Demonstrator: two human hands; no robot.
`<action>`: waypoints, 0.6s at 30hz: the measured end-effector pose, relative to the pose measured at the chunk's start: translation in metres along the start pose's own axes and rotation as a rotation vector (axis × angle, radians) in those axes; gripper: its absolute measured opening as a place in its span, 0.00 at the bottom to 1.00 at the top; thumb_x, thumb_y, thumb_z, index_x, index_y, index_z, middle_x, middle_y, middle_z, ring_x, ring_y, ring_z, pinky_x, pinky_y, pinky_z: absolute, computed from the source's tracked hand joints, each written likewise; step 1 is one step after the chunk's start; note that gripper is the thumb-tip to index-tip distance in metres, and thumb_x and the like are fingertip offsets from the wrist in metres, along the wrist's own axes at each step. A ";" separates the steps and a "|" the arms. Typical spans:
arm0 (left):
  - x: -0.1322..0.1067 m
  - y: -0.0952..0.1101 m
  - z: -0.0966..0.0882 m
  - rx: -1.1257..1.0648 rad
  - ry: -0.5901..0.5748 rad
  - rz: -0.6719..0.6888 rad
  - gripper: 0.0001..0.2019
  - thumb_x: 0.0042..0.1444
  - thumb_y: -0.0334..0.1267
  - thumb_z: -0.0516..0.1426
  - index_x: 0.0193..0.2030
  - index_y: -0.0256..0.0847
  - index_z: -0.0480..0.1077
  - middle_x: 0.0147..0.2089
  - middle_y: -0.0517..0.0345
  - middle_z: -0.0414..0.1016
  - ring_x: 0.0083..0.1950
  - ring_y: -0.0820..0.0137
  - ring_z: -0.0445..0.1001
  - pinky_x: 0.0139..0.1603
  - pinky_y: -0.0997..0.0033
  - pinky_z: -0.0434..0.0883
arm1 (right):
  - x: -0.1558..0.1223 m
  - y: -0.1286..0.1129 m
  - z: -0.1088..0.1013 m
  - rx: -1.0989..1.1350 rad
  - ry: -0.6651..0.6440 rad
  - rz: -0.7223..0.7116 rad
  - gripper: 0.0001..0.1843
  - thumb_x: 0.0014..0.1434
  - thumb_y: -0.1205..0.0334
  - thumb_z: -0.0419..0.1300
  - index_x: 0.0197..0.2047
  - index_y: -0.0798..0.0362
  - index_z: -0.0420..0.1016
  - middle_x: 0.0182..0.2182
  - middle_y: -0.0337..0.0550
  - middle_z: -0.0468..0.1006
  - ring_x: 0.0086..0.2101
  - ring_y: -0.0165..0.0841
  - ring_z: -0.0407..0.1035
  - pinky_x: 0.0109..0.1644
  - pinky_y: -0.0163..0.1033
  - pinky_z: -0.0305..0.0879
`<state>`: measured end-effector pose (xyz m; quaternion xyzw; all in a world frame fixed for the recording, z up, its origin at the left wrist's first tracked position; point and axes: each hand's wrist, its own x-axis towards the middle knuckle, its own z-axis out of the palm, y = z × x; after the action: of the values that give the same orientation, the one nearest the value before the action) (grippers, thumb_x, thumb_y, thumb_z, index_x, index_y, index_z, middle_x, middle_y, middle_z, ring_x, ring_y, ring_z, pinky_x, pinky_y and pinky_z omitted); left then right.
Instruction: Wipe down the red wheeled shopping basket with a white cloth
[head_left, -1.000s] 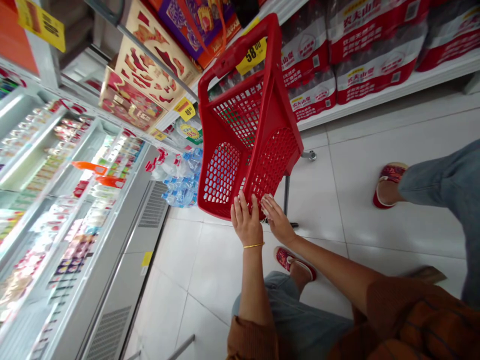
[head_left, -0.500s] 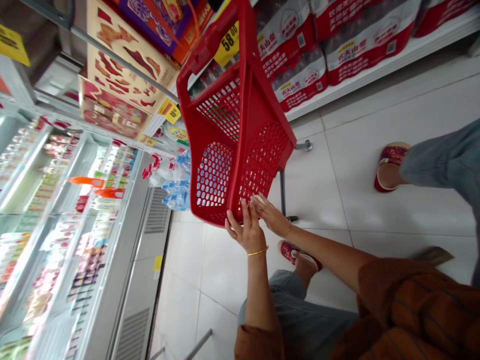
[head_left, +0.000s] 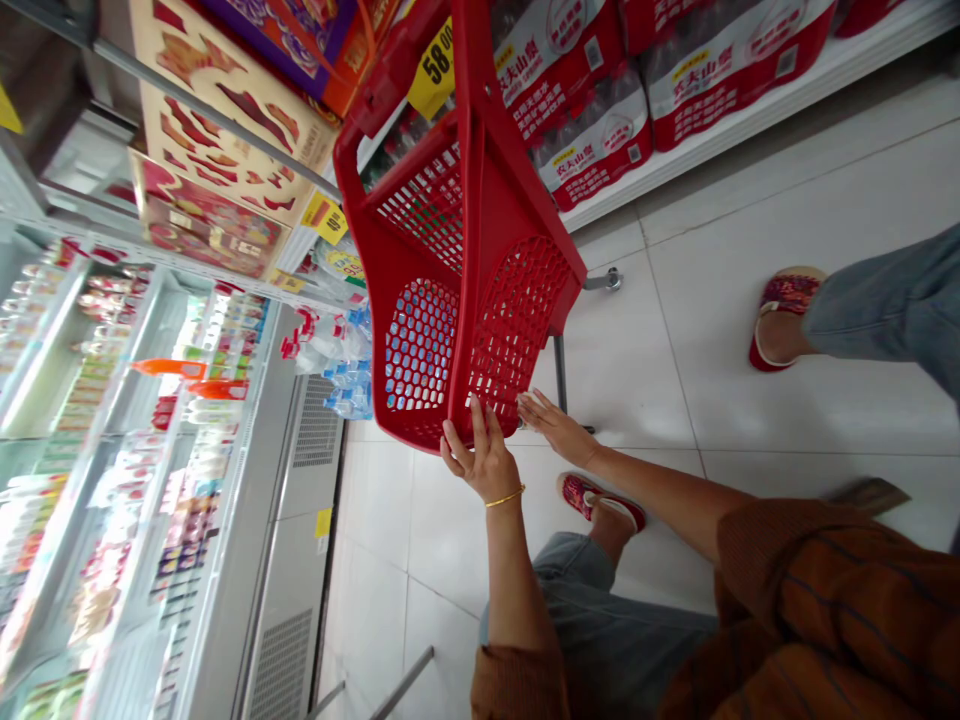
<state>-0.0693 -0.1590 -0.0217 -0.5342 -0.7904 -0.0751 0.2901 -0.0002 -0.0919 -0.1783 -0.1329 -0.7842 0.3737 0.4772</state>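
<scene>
Head view: the left hand rests loosely on the near edge of a red shopping cart beside the shelf; the right hand, unclenched, nears its perforated side, contact unclear. Packs labelled 农夫山泉 hold bottles; a tag reads 58.00.

Bunch of red-and-white plastic-wrapped bottle packs sat on a long white shelf, and clear bluish plastic bottles were near a cream rectangular box with rusty-red patches.
</scene>
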 end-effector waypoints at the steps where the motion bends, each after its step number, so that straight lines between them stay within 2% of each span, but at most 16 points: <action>1: 0.000 0.000 0.000 -0.006 -0.007 -0.002 0.18 0.65 0.33 0.48 0.58 0.53 0.68 0.61 0.57 0.67 0.73 0.59 0.37 0.69 0.40 0.45 | 0.003 -0.003 -0.003 0.013 0.024 0.016 0.32 0.66 0.74 0.42 0.70 0.48 0.38 0.68 0.47 0.50 0.68 0.35 0.36 0.68 0.57 0.49; 4: 0.001 0.001 -0.001 -0.043 -0.045 -0.031 0.18 0.65 0.34 0.48 0.57 0.53 0.69 0.62 0.55 0.67 0.73 0.58 0.39 0.68 0.37 0.45 | 0.020 -0.019 -0.012 0.046 0.120 0.064 0.31 0.67 0.70 0.43 0.70 0.47 0.38 0.67 0.48 0.52 0.67 0.37 0.39 0.68 0.56 0.51; 9: 0.004 0.008 -0.004 -0.078 -0.081 -0.082 0.15 0.65 0.37 0.50 0.52 0.51 0.73 0.61 0.54 0.68 0.73 0.56 0.41 0.68 0.35 0.44 | 0.065 -0.044 -0.021 0.070 0.237 -0.009 0.31 0.68 0.68 0.44 0.70 0.45 0.39 0.67 0.47 0.54 0.68 0.38 0.39 0.69 0.56 0.51; 14: 0.006 0.013 -0.003 0.011 -0.023 -0.060 0.13 0.64 0.37 0.51 0.50 0.52 0.74 0.60 0.57 0.69 0.73 0.56 0.42 0.67 0.36 0.46 | 0.082 -0.042 -0.019 0.046 0.166 -0.060 0.29 0.68 0.68 0.46 0.69 0.47 0.43 0.66 0.49 0.55 0.68 0.39 0.36 0.68 0.60 0.50; 18: 0.006 0.014 -0.002 0.056 0.031 -0.027 0.14 0.63 0.35 0.52 0.50 0.54 0.74 0.60 0.59 0.70 0.73 0.57 0.39 0.67 0.36 0.46 | 0.070 -0.030 -0.016 0.017 0.123 -0.111 0.32 0.68 0.70 0.44 0.70 0.46 0.37 0.68 0.48 0.51 0.68 0.38 0.34 0.68 0.60 0.50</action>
<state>-0.0582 -0.1495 -0.0199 -0.5137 -0.7949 -0.0651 0.3163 -0.0179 -0.0652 -0.1069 -0.1079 -0.7563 0.3448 0.5454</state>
